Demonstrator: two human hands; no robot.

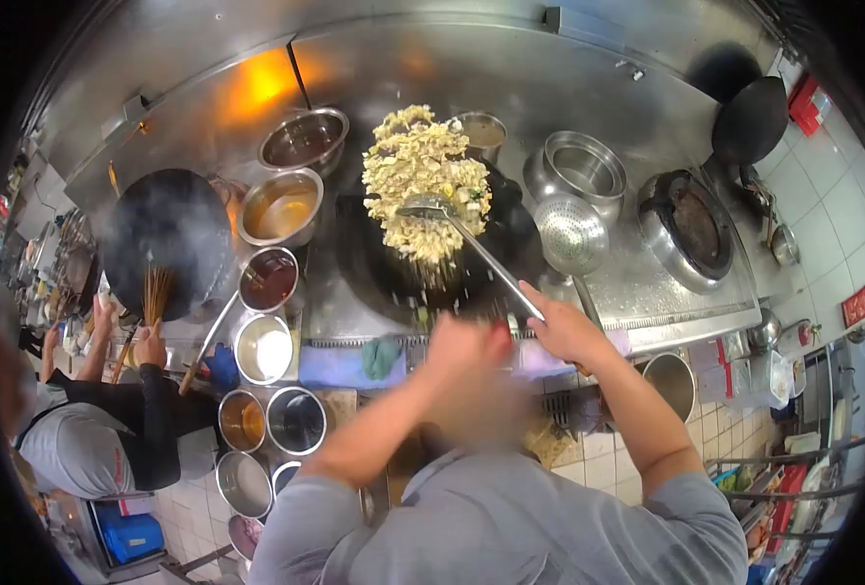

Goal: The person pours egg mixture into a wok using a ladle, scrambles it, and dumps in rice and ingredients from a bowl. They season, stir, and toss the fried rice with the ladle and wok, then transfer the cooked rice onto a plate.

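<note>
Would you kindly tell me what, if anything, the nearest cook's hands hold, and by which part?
The right hand holds the ladle by its handle; the left hand is too blurred to tell.

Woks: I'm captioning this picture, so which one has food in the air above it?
The middle wok, under the ladle: pale yellow food is above it. The left wok has a brush at it; the right wok doesn't.

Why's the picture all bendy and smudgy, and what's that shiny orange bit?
In the head view, straight edges curve and the corners go black, like through a round lens; in that same view, the left grip is smeared, probably by movement, the ladle is clearer, the steel back wall has an orange glow, and pale haze softens the far-left wok.
</note>
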